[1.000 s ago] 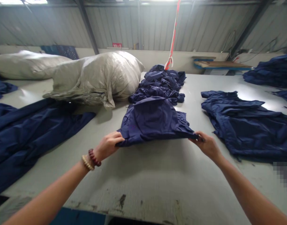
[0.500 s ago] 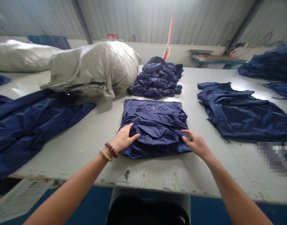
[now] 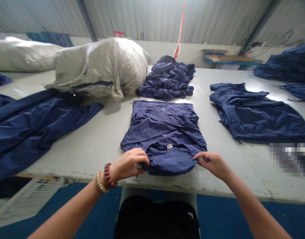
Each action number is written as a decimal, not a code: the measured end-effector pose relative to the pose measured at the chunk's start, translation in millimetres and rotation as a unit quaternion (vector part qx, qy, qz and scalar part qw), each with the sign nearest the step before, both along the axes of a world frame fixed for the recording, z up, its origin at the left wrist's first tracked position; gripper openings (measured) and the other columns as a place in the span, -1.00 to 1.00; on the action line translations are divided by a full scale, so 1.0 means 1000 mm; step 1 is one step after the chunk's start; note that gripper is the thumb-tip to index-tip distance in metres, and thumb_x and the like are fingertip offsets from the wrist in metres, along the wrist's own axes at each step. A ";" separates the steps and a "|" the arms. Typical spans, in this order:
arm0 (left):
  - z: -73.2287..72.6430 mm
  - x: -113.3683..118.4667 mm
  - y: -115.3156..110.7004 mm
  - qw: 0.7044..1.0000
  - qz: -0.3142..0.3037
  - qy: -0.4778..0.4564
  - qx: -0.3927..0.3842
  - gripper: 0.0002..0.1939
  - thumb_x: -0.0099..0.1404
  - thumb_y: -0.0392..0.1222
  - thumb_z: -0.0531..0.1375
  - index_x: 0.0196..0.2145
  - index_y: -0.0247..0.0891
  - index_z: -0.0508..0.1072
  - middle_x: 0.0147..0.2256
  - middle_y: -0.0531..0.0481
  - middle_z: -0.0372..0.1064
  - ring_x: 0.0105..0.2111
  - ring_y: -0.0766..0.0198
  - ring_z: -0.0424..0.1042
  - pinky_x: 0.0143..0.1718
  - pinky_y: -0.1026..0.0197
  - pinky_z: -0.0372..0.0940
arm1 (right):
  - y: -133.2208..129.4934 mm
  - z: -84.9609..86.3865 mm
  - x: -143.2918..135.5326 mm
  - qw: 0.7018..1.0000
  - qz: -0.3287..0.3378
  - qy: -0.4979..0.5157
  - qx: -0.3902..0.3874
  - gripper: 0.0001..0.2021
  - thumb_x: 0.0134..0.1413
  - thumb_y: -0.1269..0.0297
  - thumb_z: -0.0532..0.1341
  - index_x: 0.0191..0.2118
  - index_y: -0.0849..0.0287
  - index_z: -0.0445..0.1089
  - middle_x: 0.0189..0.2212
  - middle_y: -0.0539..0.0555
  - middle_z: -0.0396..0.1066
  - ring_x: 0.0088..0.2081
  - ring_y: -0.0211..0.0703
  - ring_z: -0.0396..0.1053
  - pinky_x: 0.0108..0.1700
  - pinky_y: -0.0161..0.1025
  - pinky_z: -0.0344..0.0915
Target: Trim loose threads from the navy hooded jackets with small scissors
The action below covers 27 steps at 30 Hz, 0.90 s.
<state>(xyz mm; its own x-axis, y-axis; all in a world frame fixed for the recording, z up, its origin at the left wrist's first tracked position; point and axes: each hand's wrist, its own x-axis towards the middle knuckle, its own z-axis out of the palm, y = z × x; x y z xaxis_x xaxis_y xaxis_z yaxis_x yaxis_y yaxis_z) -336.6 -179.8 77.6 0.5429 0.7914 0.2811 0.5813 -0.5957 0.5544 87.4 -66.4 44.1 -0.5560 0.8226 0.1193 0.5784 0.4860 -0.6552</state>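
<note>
A folded navy jacket [image 3: 164,122] lies on the table in front of me. A zip runs down its middle, and a small pale label shows at the neck opening near the front. My left hand [image 3: 131,162], with two bead bracelets at its wrist, is closed on the jacket's near left edge. On the opposite side my right hand [image 3: 209,162] pinches the near right edge between thumb and fingers. The near part of the cloth is spread between the two hands, close to the table's front edge.
Behind the jacket is a crumpled navy garment pile [image 3: 167,78]. A big grey sack [image 3: 100,64] stands back left, with a navy garment [image 3: 35,129] before it. More navy garments [image 3: 257,116] lie to the right. A white plastic basket [image 3: 35,199] sits below the table's left front.
Both hands have moved nearer to me, bringing the jacket's near part towards the table edge. The neck opening and label now show. My left hand has gone from spread to closed on the cloth.
</note>
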 end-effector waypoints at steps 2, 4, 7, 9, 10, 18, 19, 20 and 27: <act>-0.022 0.001 -0.018 0.997 -0.018 0.021 -0.068 -0.78 0.25 -0.10 0.48 -0.18 -0.14 0.61 -0.16 -0.03 0.59 -0.12 0.14 0.52 0.00 0.11 0.34 | -0.020 -0.022 0.011 0.999 0.018 -0.025 -0.024 -0.73 0.25 0.05 0.30 -0.19 0.09 0.68 -0.56 -0.06 0.38 -0.53 -0.26 0.24 -0.40 -0.31 0.18; -0.038 0.004 -0.028 0.994 -0.003 0.017 -0.105 -0.77 0.34 0.03 0.40 -0.20 -0.15 0.60 -0.15 -0.03 0.58 -0.10 0.14 0.52 0.03 0.10 0.31 | -0.033 -0.038 0.015 0.998 0.025 -0.041 -0.035 -0.73 0.26 0.09 0.26 -0.15 0.09 0.68 -0.50 -0.03 0.48 -0.51 -0.24 0.29 -0.38 -0.30 0.21; -0.047 0.012 -0.036 0.986 0.107 -0.014 -0.128 -0.68 0.55 0.06 0.15 -0.23 -0.20 0.52 -0.27 0.00 0.53 -0.23 0.22 0.49 -0.11 0.17 0.31 | -0.047 -0.044 0.016 0.998 0.021 -0.052 -0.027 -0.70 0.29 0.15 0.22 -0.05 0.11 0.67 -0.52 -0.03 0.47 -0.52 -0.24 0.29 -0.38 -0.28 0.19; -0.048 0.019 -0.041 0.972 0.189 -0.038 -0.135 -0.67 0.58 0.08 0.10 -0.20 -0.20 0.45 -0.34 0.04 0.48 -0.35 0.26 0.45 -0.25 0.21 0.28 | -0.058 -0.038 0.015 0.998 0.012 -0.056 -0.028 -0.67 0.34 0.15 0.18 -0.02 0.14 0.66 -0.58 -0.05 0.40 -0.55 -0.24 0.25 -0.42 -0.28 0.15; -0.047 0.022 -0.044 0.966 0.216 -0.043 -0.134 -0.69 0.58 0.08 0.10 -0.18 -0.20 0.43 -0.35 0.06 0.46 -0.39 0.27 0.43 -0.28 0.22 0.27 | -0.064 -0.034 0.014 0.998 0.007 -0.056 -0.034 -0.65 0.36 0.14 0.16 -0.02 0.15 0.66 -0.59 -0.05 0.39 -0.56 -0.23 0.24 -0.43 -0.28 0.13; -0.053 0.056 -0.085 0.972 0.205 0.104 -0.039 -0.70 0.46 -0.08 0.30 0.11 -0.08 0.55 -0.09 -0.07 0.50 -0.12 0.09 0.50 -0.04 0.05 0.34 | -0.117 -0.031 -0.007 0.995 -0.082 -0.056 0.016 -0.50 0.46 -0.12 0.09 -0.18 0.11 0.65 -0.33 0.16 0.65 -0.29 0.01 0.59 -0.23 -0.20 0.35; -0.054 0.058 -0.089 0.973 0.196 0.119 -0.031 -0.68 0.45 -0.09 0.32 0.13 -0.07 0.56 -0.09 -0.08 0.49 -0.11 0.08 0.49 -0.02 0.03 0.33 | -0.122 -0.033 -0.011 0.992 -0.099 -0.068 0.038 -0.50 0.45 -0.15 0.11 -0.20 0.11 0.64 -0.37 0.15 0.63 -0.33 0.01 0.58 -0.26 -0.20 0.33; -0.055 0.060 -0.091 0.974 0.186 0.130 -0.026 -0.67 0.43 -0.11 0.34 0.12 -0.06 0.57 -0.10 -0.07 0.49 -0.10 0.07 0.49 0.00 0.01 0.33 | -0.127 -0.036 -0.015 0.989 -0.115 -0.077 0.057 -0.51 0.43 -0.18 0.13 -0.21 0.10 0.63 -0.40 0.14 0.62 -0.37 0.00 0.57 -0.28 -0.20 0.31; -0.054 0.065 -0.095 0.984 0.146 0.100 0.018 -0.67 0.35 -0.22 0.41 0.06 -0.09 0.56 0.03 -0.07 0.49 0.03 0.05 0.44 0.13 -0.04 0.27 | -0.140 -0.041 -0.030 0.993 -0.042 -0.081 0.078 -0.51 0.38 -0.16 0.23 0.23 0.00 0.50 -0.34 0.05 0.63 -0.37 -0.05 0.58 -0.29 -0.22 0.33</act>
<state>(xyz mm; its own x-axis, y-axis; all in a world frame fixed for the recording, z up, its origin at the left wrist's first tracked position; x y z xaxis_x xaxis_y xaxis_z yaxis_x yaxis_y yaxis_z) -271.3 -275.1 23.8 0.3405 0.9134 0.2232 0.8259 -0.4040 0.3932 57.0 -206.2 3.6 -0.5092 0.8451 0.1631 0.7128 0.5203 -0.4704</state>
